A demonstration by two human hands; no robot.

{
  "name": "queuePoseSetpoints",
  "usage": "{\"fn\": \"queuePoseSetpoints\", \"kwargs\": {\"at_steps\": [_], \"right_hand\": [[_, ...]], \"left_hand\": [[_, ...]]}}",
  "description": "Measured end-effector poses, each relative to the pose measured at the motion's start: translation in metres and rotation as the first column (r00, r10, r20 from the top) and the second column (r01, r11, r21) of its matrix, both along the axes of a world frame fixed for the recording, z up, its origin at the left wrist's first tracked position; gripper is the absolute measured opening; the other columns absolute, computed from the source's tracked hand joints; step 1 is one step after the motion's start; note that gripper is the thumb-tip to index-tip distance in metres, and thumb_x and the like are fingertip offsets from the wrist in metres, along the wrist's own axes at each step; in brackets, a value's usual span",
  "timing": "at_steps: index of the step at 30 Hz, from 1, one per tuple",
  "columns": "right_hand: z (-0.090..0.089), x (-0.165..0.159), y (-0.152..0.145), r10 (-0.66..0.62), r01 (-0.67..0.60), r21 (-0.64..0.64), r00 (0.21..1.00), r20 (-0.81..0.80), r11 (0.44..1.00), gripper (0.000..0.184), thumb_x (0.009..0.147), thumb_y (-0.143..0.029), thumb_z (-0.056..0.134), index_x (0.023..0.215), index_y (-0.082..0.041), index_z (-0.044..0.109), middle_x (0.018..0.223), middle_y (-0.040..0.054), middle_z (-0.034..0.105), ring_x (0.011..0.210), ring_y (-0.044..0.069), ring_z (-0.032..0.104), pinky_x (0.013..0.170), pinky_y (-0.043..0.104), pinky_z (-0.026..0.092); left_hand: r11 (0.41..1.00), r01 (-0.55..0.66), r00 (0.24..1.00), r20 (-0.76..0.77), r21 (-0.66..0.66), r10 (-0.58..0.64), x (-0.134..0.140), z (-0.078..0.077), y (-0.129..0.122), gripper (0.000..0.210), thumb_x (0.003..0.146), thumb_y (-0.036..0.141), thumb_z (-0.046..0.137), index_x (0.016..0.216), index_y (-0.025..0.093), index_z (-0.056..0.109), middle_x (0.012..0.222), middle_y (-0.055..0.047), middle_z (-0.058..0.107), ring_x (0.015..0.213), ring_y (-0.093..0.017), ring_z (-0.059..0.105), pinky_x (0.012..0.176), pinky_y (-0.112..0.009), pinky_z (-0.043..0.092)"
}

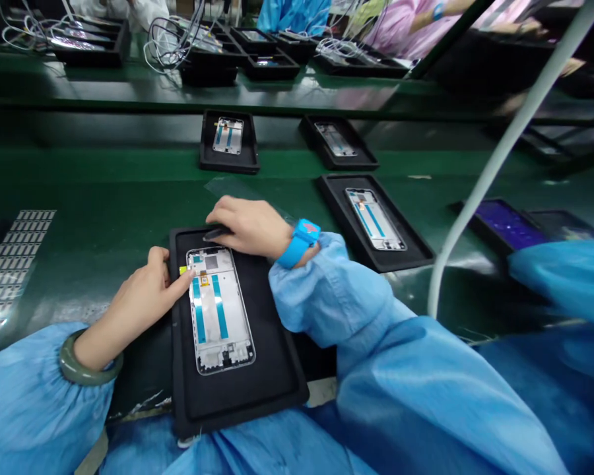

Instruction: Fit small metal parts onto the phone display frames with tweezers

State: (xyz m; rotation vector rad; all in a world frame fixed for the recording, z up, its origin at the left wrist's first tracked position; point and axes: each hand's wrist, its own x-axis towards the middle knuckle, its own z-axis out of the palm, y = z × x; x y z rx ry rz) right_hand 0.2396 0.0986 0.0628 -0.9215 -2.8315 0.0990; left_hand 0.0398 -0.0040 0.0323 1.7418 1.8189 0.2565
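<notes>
In front of me a phone mid-frame [237, 310] with two blue strips lies face-up in a black tray [272, 369]. My left hand [141, 293] is at the tray's left wall, its fingers curled outside the rim. Its thumb reaches over and presses the mid-frame's upper left edge, beside a small yellow tab [183, 270]. Above the mid-frame's top end, my right hand [252, 224] is closed on a slim dark tool [216, 233], whose exact kind I cannot make out. The right fingers partly cover the tray's far rim.
More black trays with phone frames stand ahead, one at the right [410, 254]. A clear film [232, 188] lies behind my right hand. At the left is a patterned sheet [30, 244]. A pale hose [505, 158] slants across the right, near a co-worker's blue sleeve [564, 277].
</notes>
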Motion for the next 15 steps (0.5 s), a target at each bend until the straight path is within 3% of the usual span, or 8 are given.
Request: {"fn": "queuePoseSetpoints", "kwargs": {"at_steps": [2,6,9,12,15], "right_hand": [[-0.005,0.009,0.010,-0.066,0.065,-0.041,0.998,-0.024,0.997,0.033,0.084,-0.042,0.056,0.106,-0.018,0.064,0.108,0.0085,0.063,0.090,0.019,0.060,0.064,0.026,0.039],[-0.006,0.012,0.027,-0.036,0.047,-0.143,0.996,0.078,0.989,0.022,0.085,-0.032,0.055,0.098,-0.020,0.069,0.096,0.0051,0.069,0.086,0.019,0.063,0.067,0.026,0.041],[0.007,0.012,0.048,-0.067,0.075,-0.132,0.996,0.065,0.988,0.024,0.086,-0.030,0.052,0.099,-0.020,0.069,0.097,0.0056,0.070,0.087,0.020,0.064,0.071,0.027,0.043],[0.017,0.007,0.091,-0.319,0.318,-0.068,0.948,0.007,0.946,0.029,0.084,-0.037,0.053,0.095,-0.016,0.070,0.086,0.0100,0.071,0.080,0.024,0.064,0.067,0.030,0.044],[0.013,-0.021,0.140,-0.464,0.462,-0.056,0.885,-0.033,0.885,0.031,0.080,-0.038,0.055,0.081,-0.011,0.071,0.077,0.0160,0.068,0.076,0.028,0.064,0.065,0.034,0.043]], "left_hand": [[1.000,-0.004,1.000,0.020,0.006,0.004,0.001,-0.001,0.000,0.057,0.081,0.066,0.040,0.111,0.018,0.035,0.068,0.000,0.057,0.060,-0.022,0.058,0.053,-0.031,0.039],[0.999,-0.013,0.993,0.118,0.040,0.008,-0.004,0.004,-0.001,0.054,0.083,0.062,0.039,0.112,0.017,0.041,0.068,-0.001,0.058,0.065,-0.022,0.060,0.059,-0.033,0.043],[0.979,-0.140,0.958,0.268,0.146,0.097,-0.021,0.013,0.004,0.053,0.088,0.059,0.034,0.116,0.015,0.044,0.076,-0.003,0.061,0.076,-0.020,0.062,0.073,-0.035,0.047],[0.890,-0.361,0.912,0.302,0.279,0.276,-0.049,0.021,0.012,0.054,0.092,0.054,0.024,0.126,0.013,0.037,0.101,-0.010,0.061,0.097,-0.019,0.060,0.089,-0.034,0.044],[0.765,-0.508,0.860,0.268,0.396,0.433,-0.074,0.020,0.022,0.056,0.094,0.047,0.023,0.133,0.007,0.028,0.132,-0.020,0.042,0.127,-0.023,0.038,0.106,-0.038,0.030]]}}
